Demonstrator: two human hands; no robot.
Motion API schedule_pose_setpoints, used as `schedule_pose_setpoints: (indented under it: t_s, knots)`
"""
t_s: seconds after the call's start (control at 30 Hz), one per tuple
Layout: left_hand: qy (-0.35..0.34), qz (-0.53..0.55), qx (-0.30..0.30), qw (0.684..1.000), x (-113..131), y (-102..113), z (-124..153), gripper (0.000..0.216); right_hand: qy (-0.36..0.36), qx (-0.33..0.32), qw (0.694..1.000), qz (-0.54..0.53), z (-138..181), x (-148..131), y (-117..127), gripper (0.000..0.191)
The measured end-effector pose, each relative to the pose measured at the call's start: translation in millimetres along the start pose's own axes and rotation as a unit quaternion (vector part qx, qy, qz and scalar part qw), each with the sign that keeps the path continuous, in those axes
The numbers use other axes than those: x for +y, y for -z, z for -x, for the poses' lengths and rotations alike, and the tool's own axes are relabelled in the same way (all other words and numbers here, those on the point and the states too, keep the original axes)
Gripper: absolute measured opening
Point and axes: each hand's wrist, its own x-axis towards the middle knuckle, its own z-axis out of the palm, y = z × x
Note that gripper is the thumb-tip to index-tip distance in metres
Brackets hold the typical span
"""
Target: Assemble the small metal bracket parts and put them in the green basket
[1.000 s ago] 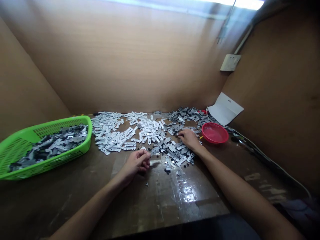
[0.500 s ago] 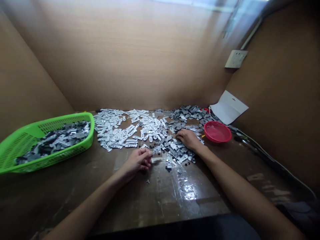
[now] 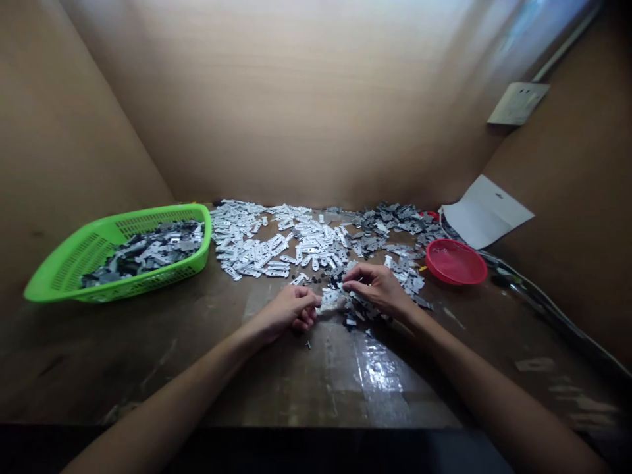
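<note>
At table (image 3: 345,388) centre: left hand (image 3: 289,311) fingers clenched, pinching a pale metal plate (image 3: 330,304) that sticks out toward 3 o'clock. Right hand (image 3: 378,289) just beside it, thumb and forefinger pinched together near the plate's far end; can't tell if they grip anything. Grey parts (image 3: 412,283) lie under and around the right hand. Silver plates (image 3: 257,253) spread at 12 o'clock of the left hand. Red bowl (image 3: 457,263) near, 2 o'clock of the right hand; white card (image 3: 486,210) beyond it against the wall. Green basket (image 3: 192,263) at 10 o'clock, well apart, holding grey pieces.
</note>
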Motion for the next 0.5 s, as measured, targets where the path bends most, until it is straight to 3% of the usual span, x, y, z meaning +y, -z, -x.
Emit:
schedule_pose_setpoints:
  t_s: [0.17,0.5]
  knots:
    - [-0.015,0.008,0.006,1.000,-1.4,1.1,-0.7,0.028,0.053,-0.002,0.998,0.024,0.9,-0.4,-7.3,0.010]
    - [-0.025,0.022,0.012,0.999,3.9,0.4,2.2,0.025,0.049,-0.023,0.998,0.015,1.3,1.2,-10.0,0.009]
